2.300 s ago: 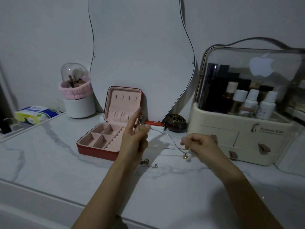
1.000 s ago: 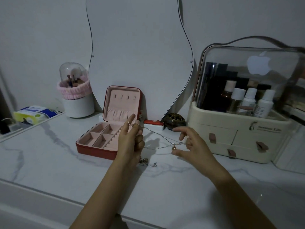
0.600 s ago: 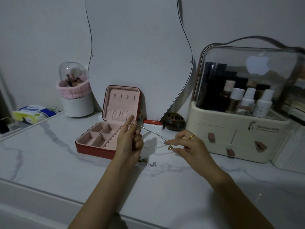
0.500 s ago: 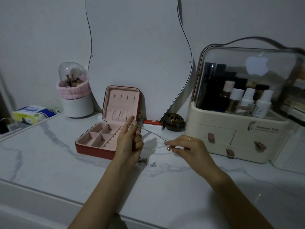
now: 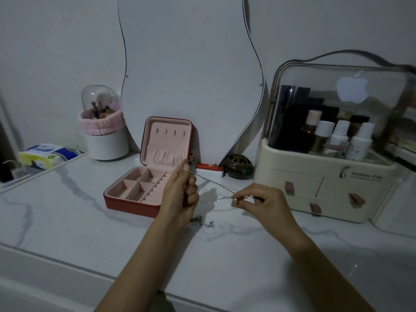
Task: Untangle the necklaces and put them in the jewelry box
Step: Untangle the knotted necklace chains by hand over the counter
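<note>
Above the marble table [image 5: 67,221], just right of the open jewelry box [image 5: 144,188]: thin silver chain [image 5: 216,188] stretched in two strands between both hands. Left hand [image 5: 180,194] upright, fingers curled, chain looped over the raised fingertip and held against the palm side. Right hand [image 5: 263,201] pinching the chain next to a small round pendant [image 5: 235,201], thumb and forefinger pressed together on it. Second bit of jewelry [image 5: 201,222] lying on the table just below the left hand; cannot tell whether still linked to the held chain.

Judgement: untangling under way, nothing in the box compartments yet.

Notes for doing the step well:
- Keep tension light; tugging likely tightens any knot.
- Slide the pendant along the strand away from the crossing, not through it.
- Work the crossing open with fingertips, strands kept apart.
- Low light, fine links: bring the chain nearer the eyes if the crossing is unclear.
- Once free, lower one end first into a compartment to avoid re-tangling.

Cosmetics organizer [image 5: 326,188] near the right hand; avoid snagging on its drawer pulls.
</note>
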